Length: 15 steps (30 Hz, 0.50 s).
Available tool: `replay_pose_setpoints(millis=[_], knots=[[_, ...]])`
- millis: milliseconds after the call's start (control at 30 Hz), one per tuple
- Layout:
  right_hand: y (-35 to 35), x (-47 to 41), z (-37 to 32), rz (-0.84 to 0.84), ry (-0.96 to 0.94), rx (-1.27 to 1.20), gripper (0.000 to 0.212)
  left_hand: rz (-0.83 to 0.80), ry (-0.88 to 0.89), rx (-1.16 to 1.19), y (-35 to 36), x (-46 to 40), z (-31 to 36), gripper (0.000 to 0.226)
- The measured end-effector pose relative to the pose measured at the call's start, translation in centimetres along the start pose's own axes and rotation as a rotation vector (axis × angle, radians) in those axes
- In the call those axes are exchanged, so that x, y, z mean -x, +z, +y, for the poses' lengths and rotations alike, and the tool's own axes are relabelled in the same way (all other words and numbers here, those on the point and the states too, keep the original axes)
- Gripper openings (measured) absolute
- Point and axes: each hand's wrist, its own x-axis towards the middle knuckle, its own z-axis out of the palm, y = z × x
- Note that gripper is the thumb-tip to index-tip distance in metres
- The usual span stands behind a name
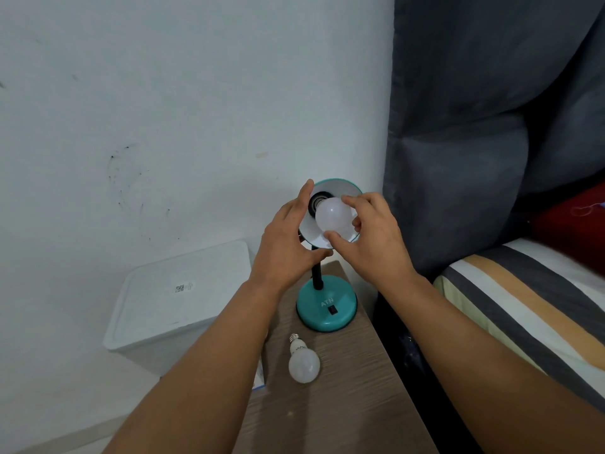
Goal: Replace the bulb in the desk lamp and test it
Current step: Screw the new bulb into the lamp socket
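A teal desk lamp stands on a wooden bedside table [347, 394], its round base [325, 308] carrying a black switch. The lamp shade [343, 188] is tipped toward me, white inside, with the dark socket showing. My left hand [288, 240] grips the shade's left rim. My right hand [370, 234] holds a white bulb [334, 214] by its globe, its screw end at the socket. A second white bulb [303, 360] lies on the table in front of the base, screw cap pointing toward the lamp.
A white lidded bin [176, 303] stands left of the table against the white wall. A grey padded headboard [474, 142] and a bed with striped bedding [530, 306] lie to the right. A small box edge [260, 378] sits at the table's left side.
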Motion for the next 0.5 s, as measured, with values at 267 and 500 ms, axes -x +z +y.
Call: replay_pose_setpoints(millis=[267,500], knots=[[-0.31,0.03,0.1,-0.035,-0.149,0.093,0.059,0.006,0.023,0.019,0.11,0.0,-0.31,0.11],[-0.34,-0.11,-0.28,-0.03,-0.162,0.154,0.056,0.013,0.033,0.017,0.18,0.06,-0.22,0.109]])
